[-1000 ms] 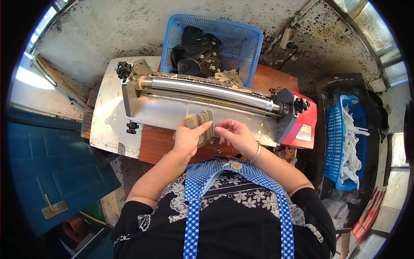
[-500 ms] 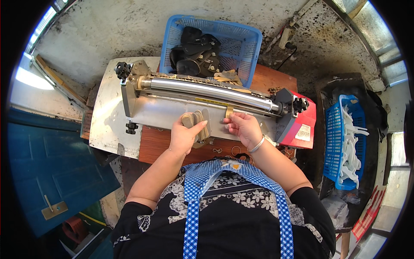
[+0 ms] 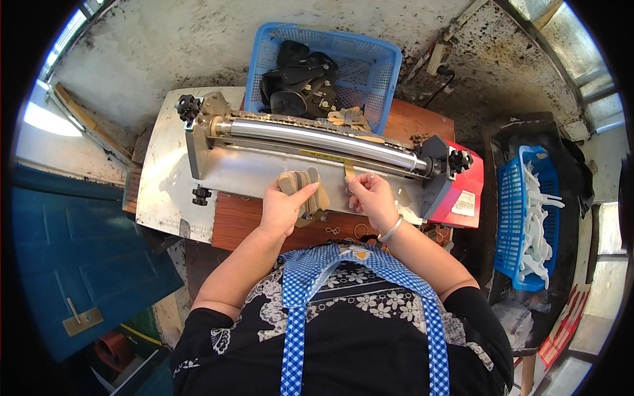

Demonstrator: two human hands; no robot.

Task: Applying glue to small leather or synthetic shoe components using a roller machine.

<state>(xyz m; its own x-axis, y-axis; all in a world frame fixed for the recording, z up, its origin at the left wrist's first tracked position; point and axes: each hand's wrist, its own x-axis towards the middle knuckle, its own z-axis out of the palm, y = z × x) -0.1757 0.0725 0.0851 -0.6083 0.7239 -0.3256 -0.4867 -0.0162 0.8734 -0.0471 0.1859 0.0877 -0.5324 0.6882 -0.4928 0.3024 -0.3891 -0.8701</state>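
My left hand (image 3: pixel 281 210) is wrapped round a stack of flat, round-ended pieces (image 3: pixel 295 181), tan and grey-brown, standing on edge. One tan piece at the stack's right side leans a little apart from the others. Between the thumb and fingers of my right hand (image 3: pixel 374 197) is a single tan flat piece (image 3: pixel 349 169). Its far end points at the slot below the shiny metal roller (image 3: pixel 317 136) of a bench machine; I cannot tell if it has entered. Both hands are over the machine's flat metal front plate (image 3: pixel 254 168).
Behind the roller stands a blue plastic basket (image 3: pixel 389 79) with black parts in it and tan pieces near its front. Black knobs (image 3: pixel 188 107) sit at the machine's ends. Another blue basket (image 3: pixel 508 218) at the right holds white pieces. A blue door (image 3: pixel 86 244) is at the left.
My right hand has turned, and its tan piece now points further forward to the roller slot. In the left hand's stack, the rightmost piece has tilted.
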